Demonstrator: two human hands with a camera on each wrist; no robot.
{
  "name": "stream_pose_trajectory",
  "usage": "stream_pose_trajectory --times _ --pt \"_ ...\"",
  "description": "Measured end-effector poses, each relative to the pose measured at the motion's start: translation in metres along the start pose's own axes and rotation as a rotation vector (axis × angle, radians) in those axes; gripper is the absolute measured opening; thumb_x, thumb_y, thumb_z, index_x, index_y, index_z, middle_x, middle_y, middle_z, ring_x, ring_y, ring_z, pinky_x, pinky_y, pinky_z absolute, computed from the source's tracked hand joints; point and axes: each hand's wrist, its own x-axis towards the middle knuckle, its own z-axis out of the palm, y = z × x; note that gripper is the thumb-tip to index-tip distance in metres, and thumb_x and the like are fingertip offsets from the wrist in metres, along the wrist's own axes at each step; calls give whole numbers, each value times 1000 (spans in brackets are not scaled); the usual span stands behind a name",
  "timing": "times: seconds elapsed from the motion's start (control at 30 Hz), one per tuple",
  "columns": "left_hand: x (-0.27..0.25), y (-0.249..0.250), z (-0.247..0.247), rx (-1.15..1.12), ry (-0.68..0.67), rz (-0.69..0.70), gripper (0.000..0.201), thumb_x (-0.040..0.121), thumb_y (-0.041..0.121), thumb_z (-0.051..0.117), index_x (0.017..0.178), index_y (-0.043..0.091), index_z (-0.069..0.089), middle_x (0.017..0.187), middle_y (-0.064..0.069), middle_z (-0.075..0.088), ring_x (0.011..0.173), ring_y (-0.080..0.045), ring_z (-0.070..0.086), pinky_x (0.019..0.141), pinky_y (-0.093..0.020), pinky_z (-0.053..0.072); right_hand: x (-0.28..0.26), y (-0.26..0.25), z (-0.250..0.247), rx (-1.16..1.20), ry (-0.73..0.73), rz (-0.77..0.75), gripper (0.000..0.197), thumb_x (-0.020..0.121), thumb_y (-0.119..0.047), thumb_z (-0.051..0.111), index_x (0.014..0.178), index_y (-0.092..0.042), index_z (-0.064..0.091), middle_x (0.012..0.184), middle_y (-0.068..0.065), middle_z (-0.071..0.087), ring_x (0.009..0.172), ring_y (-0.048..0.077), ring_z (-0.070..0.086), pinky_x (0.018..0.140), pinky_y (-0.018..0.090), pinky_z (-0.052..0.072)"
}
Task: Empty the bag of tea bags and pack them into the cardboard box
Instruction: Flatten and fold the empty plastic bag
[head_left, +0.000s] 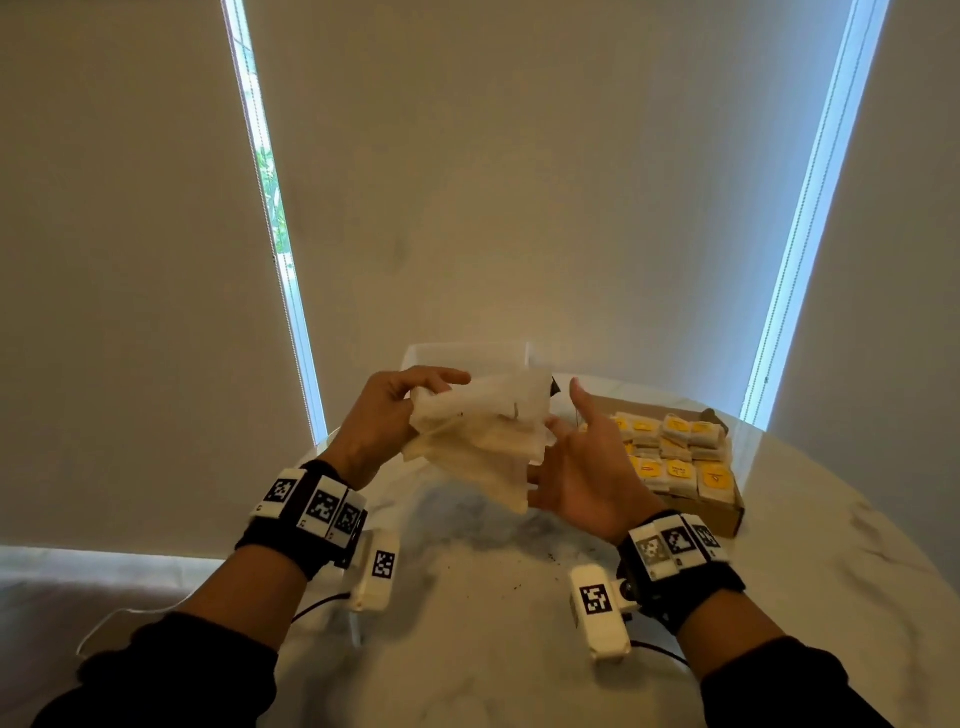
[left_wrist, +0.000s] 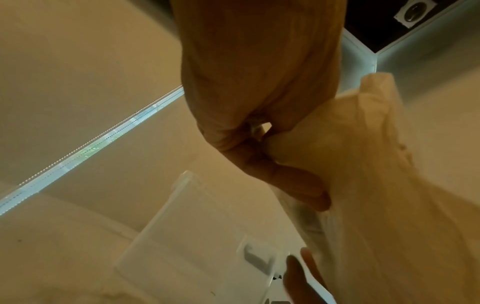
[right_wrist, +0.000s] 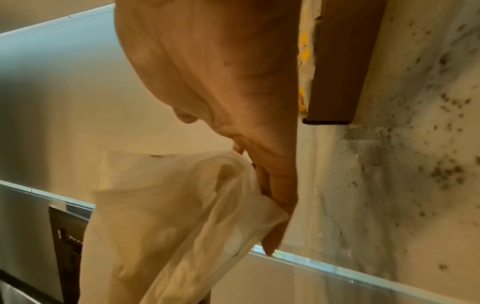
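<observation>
Emptying step looks done: crumpled translucent plastic bag (head_left: 483, 447) held mid-frame above white marble tabletop (head_left: 467, 623), apparently empty. Left hand (head_left: 387, 415) pinches its upper-left end; right hand (head_left: 582, 467) supports with loose fingers. Bag's long axis slants upper left to lower right. Brown cardboard box (head_left: 724, 519) with yellow-labelled tea bags (head_left: 675, 457), right. Next: discard bag.
</observation>
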Motion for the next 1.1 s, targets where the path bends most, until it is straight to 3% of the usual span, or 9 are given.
stream_pose_trajectory --times 0.07,0.2,0.33,0.47,0.57,0.67,0.8,0.9,1.1 --pt "3 -6 -2 96 -29 16 36 91 -16 62 76 11 79 120 10 79 120 -10 69 103 -42 56 -1 1 -2 -96 -73 93 86 88 -86 57 146 -24 62 146 19 64 132 47 61 109 69 48" --pt "0 1 -3 273 -78 -5 56 79 -22 46 60 19 78 118 18 77 121 -4 64 110 -41 51 -2 2 0 -414 64 25 38 100 -26 72 134 -12 66 131 19 71 117 38 71 96 51 61" --pt "-4 12 -7 63 -110 -172 41 95 8 51 111 29 83 126 3 73 115 -25 70 85 -44 65 11 1 -9 -506 238 -196 48 96 -4 75 142 -8 61 124 10 77 114 29 75 97 50 63" --pt "-6 10 -8 -112 -199 -406 55 94 52 72 140 23 63 132 -12 69 109 -38 74 89 -53 64 9 0 -10 -659 404 -446 26 103 -20 70 128 -20 69 114 -3 80 106 17 77 85 41 67" --pt "-8 11 2 -26 -175 -384 55 87 41 86 130 12 64 112 -12 80 99 -34 79 86 -46 67 3 0 -10 -873 526 -662 24 104 -49 63 105 -28 72 99 -9 77 90 9 75 74 38 65" --pt "-8 10 16 52 -108 -239 39 89 28 86 117 9 67 100 -14 76 89 -31 79 75 -42 68 0 0 -3 -904 527 -730 17 100 -45 72 98 -28 72 93 -7 77 83 9 73 68 31 62" --pt "-3 12 37 195 -66 -64 24 98 25 77 102 5 63 103 -13 73 83 -24 78 67 -36 67 -3 -6 13 -755 324 -582 27 95 -46 76 115 -28 72 108 -5 80 102 16 76 96 48 62" --pt "0 16 52 88 -136 -46 14 104 17 67 114 8 62 113 -11 72 93 -22 78 76 -34 66 -11 -14 17 -751 216 -487 50 87 -58 82 127 -34 65 118 -8 77 111 15 75 100 49 61" --pt "5 21 54 -79 -211 -72 32 108 3 48 132 17 64 122 -9 75 114 -26 73 97 -44 63 -18 -26 5 -860 183 -552 49 91 -35 85 134 -30 62 124 -11 75 115 10 73 99 43 63"
